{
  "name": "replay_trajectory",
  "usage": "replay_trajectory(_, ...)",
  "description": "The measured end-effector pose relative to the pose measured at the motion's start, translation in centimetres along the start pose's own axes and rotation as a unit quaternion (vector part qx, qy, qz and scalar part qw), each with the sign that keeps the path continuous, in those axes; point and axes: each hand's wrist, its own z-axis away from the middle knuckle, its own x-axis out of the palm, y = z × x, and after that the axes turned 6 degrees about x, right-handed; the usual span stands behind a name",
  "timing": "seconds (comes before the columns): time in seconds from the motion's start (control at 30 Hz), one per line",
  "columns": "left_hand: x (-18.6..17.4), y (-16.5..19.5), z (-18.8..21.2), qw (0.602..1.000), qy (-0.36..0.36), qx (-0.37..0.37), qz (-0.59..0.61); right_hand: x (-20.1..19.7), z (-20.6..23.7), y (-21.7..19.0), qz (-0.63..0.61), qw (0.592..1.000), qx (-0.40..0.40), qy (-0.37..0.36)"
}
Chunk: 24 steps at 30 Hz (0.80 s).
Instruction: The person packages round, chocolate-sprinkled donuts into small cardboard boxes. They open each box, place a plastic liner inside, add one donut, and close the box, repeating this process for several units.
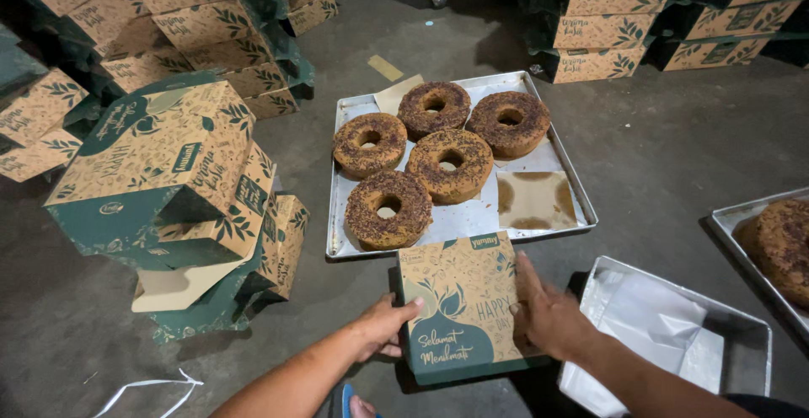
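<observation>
My left hand (383,327) and right hand (548,317) press flat, fingers open, against the sides of the closed box (459,304) on the floor before the tray (539,231); I'd best keep pressure even.

- Left hand (383,327): bare, no glove, ring or wristband seen; enters from the lower middle of the frame.
- Left forearm: bare along its whole visible length, down to the bottom edge; no sleeve in view.
- Right hand (548,317): bare, no glove, ring or watch seen; lower middle-right of the frame.
- Right forearm: bare to the lower right; no cuff visible on it.
- Dark garment edge (771,404): a small patch at the bottom right corner; its kind cannot be told.
- Foot (362,406): bare toes at the bottom edge, resting on blue footwear (345,401), apparently a sandal; only a sliver shows.
</observation>
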Motion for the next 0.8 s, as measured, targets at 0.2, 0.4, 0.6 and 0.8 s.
replay_trajectory(0.2,-3.2,-0.3,-2.1,0.986,-0.141,-0.06,0.071,-0.3,4.0,-9.2,0.048,0.941,-0.335,0.03)
replay_trajectory(0.4,-3.5,-2.1,-2.0,0.953,-0.193,-0.005,0.233,2.0,4.2,-16.0,0.316,0.908,-0.252,-0.111)
replay_trajectory(0.6,0.6,-2.6,-3.1,0.985,-0.112,0.119,0.051,0.7,2.1,-12.9,0.228,0.918,-0.309,-0.096)
replay_trajectory(0.8,0.9,-1.8,-4.5,0.989,-0.071,0.106,0.075,-1.3,0.6,-11.2,0.106,0.93,-0.34,-0.094)
